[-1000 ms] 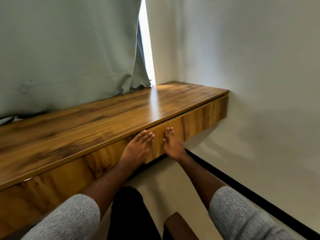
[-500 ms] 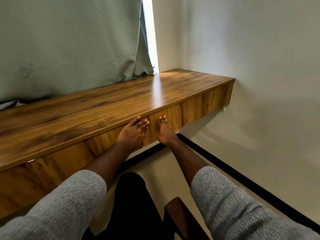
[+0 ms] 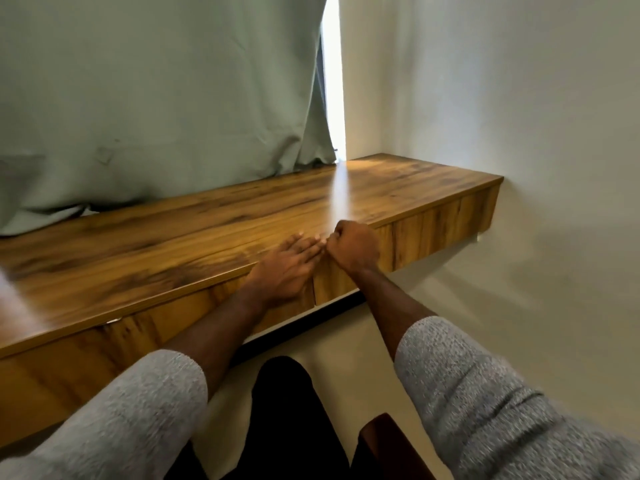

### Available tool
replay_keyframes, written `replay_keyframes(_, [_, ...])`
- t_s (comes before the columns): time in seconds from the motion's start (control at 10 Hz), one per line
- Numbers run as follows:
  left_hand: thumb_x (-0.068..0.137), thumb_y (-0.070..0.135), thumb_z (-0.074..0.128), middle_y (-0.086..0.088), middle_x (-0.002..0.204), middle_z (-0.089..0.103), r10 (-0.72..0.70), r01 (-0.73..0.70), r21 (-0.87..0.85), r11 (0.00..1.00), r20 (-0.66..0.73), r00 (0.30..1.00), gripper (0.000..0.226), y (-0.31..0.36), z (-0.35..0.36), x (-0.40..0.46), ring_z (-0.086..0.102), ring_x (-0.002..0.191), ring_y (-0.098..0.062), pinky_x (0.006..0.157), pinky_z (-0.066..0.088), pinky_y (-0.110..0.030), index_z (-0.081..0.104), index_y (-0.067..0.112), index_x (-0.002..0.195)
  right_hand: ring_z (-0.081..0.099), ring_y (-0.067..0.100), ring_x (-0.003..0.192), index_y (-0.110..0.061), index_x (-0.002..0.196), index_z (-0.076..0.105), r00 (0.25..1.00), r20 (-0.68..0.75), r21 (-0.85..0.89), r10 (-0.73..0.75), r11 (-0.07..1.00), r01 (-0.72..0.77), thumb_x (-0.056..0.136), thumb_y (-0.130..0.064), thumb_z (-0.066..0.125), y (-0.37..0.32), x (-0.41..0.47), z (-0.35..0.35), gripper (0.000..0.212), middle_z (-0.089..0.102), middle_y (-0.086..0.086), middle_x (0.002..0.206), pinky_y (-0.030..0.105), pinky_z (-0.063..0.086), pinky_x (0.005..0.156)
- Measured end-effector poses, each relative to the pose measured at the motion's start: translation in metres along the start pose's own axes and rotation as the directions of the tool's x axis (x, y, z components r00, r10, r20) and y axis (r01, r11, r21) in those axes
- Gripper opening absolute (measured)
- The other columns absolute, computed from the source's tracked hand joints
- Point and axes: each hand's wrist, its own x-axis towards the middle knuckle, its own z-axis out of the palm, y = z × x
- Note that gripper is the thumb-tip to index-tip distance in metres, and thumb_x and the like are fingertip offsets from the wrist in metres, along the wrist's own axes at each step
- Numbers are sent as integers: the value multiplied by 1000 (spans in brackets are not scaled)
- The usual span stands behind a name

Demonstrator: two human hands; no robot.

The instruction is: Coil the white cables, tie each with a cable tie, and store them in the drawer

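A wall-mounted wooden desk (image 3: pixel 173 244) runs across the view, with its drawer fronts (image 3: pixel 349 282) shut flush under the top. My left hand (image 3: pixel 287 268) lies flat with straight fingers over the front edge of the desk top. My right hand (image 3: pixel 353 249) is beside it, fingers curled into a fist at the same edge, holding nothing that I can see. The two hands almost touch. No white cable or cable tie shows anywhere in view.
A grey-green curtain (image 3: pixel 156 109) hangs behind the desk, with a bright gap (image 3: pixel 334 81) at its right. A white wall (image 3: pixel 519 133) closes the right side. A dark wooden chair part (image 3: pixel 391 445) sits near my legs.
Both hands rose from the drawer front to the desk's front edge. The right hand's fingers curled into a fist. The view tilted up a little.
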Motion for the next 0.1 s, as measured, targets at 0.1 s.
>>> replay_keyframes(0.1, [94, 34, 34, -15, 146, 51, -167, 165, -35, 986, -60, 984, 58, -36, -8, -8, 47, 137, -30, 114, 33, -49, 54, 7, 140, 66, 29, 84, -16, 91, 70, 990, 17, -59, -142, 988, 143, 87, -28, 52, -29, 17, -4, 21, 73, 6, 87, 35, 39, 77])
